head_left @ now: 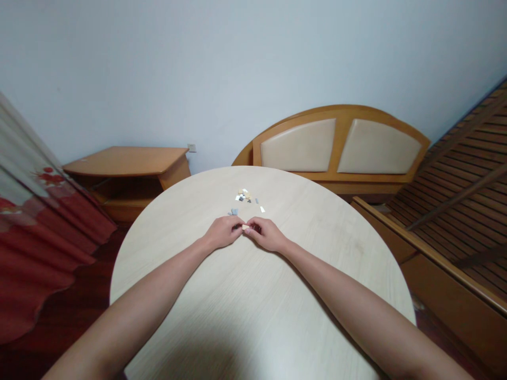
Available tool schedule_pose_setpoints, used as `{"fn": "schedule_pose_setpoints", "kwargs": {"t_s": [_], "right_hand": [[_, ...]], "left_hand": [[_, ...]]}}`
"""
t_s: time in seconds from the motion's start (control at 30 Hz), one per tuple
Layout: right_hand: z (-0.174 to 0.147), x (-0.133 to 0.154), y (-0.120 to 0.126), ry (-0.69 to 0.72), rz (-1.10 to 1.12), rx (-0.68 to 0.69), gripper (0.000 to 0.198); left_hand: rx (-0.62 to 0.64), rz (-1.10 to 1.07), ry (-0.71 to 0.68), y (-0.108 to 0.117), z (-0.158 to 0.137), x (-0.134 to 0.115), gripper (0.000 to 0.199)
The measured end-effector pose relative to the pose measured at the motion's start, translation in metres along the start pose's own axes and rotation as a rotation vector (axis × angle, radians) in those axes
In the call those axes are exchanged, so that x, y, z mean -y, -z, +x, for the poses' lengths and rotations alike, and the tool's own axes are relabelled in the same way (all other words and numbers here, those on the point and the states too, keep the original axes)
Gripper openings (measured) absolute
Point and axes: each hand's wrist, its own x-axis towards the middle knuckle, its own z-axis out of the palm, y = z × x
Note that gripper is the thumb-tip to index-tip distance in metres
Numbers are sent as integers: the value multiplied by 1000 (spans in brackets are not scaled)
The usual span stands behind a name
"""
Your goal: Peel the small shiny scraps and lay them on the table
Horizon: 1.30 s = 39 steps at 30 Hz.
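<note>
Close together over the middle of the round table [253, 295], my two hands meet at a small beige flat piece [246, 227]. My left hand [224, 231] pinches its left end between thumb and fingers. From the other side, my right hand [266, 234] has its fingertips closed on the right end. Just beyond my left hand lie a few grey-blue pieces [234, 211]. A small pile of beige, white and dark pieces [244, 195] sits farther back. A white piece [262, 209] rests beyond my right hand, with a thin grey piece [256, 201] near it.
A low wooden cabinet [130, 161] stands behind the table on the left, beside a red and white curtain [47, 253]. Behind on the right is a padded wooden headboard [340, 145]. A slatted wooden bed frame [463, 184] leans at the far right.
</note>
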Motion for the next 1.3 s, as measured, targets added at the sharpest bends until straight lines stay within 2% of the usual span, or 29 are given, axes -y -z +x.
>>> {"fn": "schedule_pose_setpoints", "kwargs": {"t_s": [0.53, 0.83, 1.3], "right_hand": [[1, 2, 2, 14, -2, -2, 23], [0, 0, 1, -1, 8, -14, 22], [1, -3, 0, -32, 21, -82, 17]], "left_hand": [[-11, -29, 19, 5, 0, -8, 21], [-48, -33, -24, 4, 0, -6, 18], [-45, -66, -47, 4, -1, -7, 22]]}}
